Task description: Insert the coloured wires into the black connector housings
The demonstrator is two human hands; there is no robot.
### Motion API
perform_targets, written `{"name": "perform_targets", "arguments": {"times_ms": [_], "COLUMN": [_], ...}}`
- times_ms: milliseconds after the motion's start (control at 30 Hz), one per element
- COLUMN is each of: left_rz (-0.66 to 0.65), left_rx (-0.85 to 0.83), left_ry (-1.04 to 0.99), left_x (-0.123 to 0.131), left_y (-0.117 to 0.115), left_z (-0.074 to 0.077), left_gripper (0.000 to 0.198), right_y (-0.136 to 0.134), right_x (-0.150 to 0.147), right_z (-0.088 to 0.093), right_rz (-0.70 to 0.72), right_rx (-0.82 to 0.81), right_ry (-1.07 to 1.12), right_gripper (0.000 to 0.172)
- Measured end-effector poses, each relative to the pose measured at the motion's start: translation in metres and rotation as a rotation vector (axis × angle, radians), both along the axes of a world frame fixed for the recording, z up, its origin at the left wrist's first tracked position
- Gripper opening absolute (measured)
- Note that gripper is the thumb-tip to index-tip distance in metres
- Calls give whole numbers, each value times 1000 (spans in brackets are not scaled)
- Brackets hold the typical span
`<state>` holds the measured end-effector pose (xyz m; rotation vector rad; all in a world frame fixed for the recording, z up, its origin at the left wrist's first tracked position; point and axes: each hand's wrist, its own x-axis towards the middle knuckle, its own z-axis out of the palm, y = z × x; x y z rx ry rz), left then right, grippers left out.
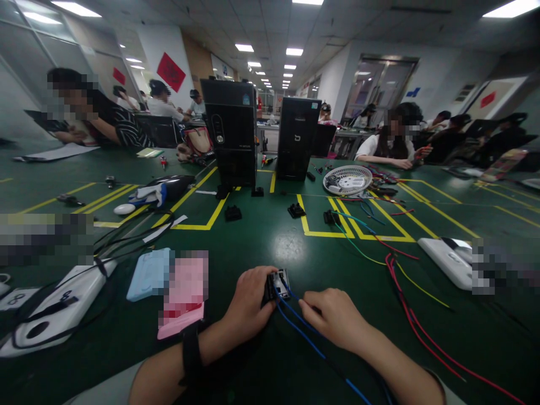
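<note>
A long office is stretching away under ceiling lights point(294, 52), people point(371, 147) are sitting beyond the grips, and yellow tape is marking out the green table point(240, 247). Two black towers point(232, 126) are standing well ahead of both grips. And here's the action: the left grip point(253, 295) is holding the module point(278, 286), fingers wrapping its far left side, thumb pressing near its front edge. The right grip point(333, 315) is sitting just to the right, fingers curling beside the blue wires point(314, 345); whether it's pinching one, I cannot tell.

That module is looking light and stiff, probably hard plastic with metal inside, so its side walls are offering the best hold. The wires are looking bendy but springy, and likely handling best near the module, where they're swaying least. Slick casing could be letting fingers slide.

Off to the right grip's right, red wires point(395, 277) are trailing; ahead of it, a white basket point(350, 191) is waiting. Now the tricky part: fingers are covering the module's left side, its inner detail is coming out too small to read, one blue wire is vanishing beneath the right grip, and blocky blur is masking the pink case point(183, 292) left of the left grip.
</note>
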<state>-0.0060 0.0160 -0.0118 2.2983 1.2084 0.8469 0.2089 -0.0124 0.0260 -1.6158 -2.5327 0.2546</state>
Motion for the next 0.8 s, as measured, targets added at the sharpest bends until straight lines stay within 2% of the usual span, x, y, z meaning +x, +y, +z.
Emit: {"name": "perform_targets", "arguments": {"times_ms": [300,367,533,667,800], "left_rz": [-11,-3,2,6,-2], "left_rx": [30,29,25,15,16], "left_ry": [-8,-6,-9,-19,-23], "left_x": [2,2,1,0,1], "left_y": [-2,-1,0,1,0], "left_z": [3,4,1,-2,-1], "left_gripper": [51,50,51,50,51], "right_y": [-9,-9,-5,-2,-3], "right_x": [-6,-6,1,5,5], "right_z": [4,4,6,9,8], "right_rz": [211,183,10,-99,-56], "right_rx": [6,36,49,11,-37], "right_ry": [52,88,162,219,256], "right_gripper": [32,33,37,22,22]}}
